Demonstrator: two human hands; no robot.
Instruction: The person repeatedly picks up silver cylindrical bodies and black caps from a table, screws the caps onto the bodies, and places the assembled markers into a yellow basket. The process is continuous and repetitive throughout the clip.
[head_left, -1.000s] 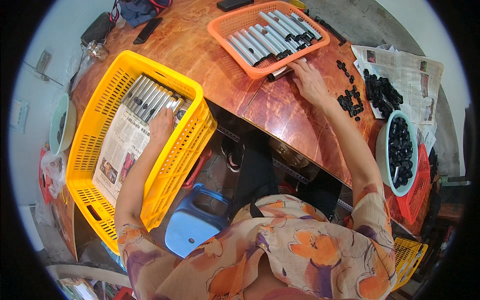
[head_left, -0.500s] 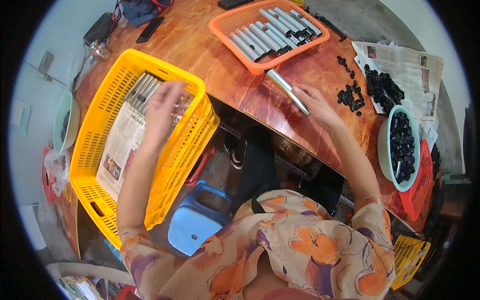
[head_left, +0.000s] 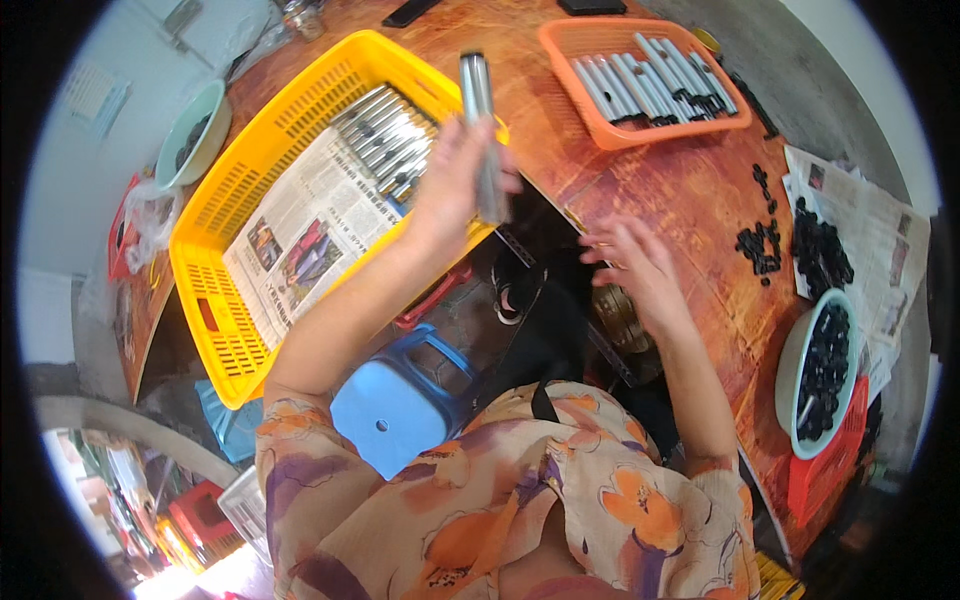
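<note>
My left hand [head_left: 455, 185] is wrapped around a shiny metal tube [head_left: 477, 85], lifted beside the right rim of the yellow crate. A dark end shows at the top of the tube. My right hand [head_left: 640, 265] is over the table's front edge, fingers apart, with nothing visible in it. Inside the yellow crate [head_left: 205, 235], several metal tubes [head_left: 385, 135] lie side by side at the far end, on a newspaper sheet [head_left: 315, 225]. Farther right, an orange basket [head_left: 575, 42] holds several metal tubes [head_left: 640, 80] with black parts at their near ends.
Loose black plastic pieces [head_left: 760, 245] lie on the wooden table [head_left: 660, 185]. A pale green basin [head_left: 790, 370] full of black pieces stands at the right, near newspaper [head_left: 890, 270] with another black pile [head_left: 820, 250]. A blue stool [head_left: 390, 415] stands below the yellow crate.
The tube that was in my right hand is gone from it, and my left hand now holds one, raised from the crate's tubes. The view has shifted, moving the crate and basket within the picture.
</note>
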